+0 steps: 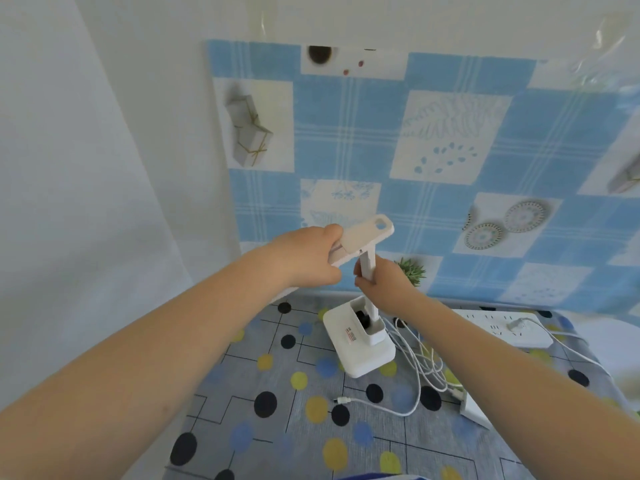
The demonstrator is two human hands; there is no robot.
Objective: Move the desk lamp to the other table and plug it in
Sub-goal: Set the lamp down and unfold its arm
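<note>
Hands meet on the white desk lamp, which stands on the dotted table against the blue checked wall covering. The left hand is wrapped around the folded lamp head; the right hand is closed on the upright stem. A loose white cable coils beside the base, near a power strip. If lifted carelessly, that cable could snag or drag. A small label on the base is too blurred to read.
</note>
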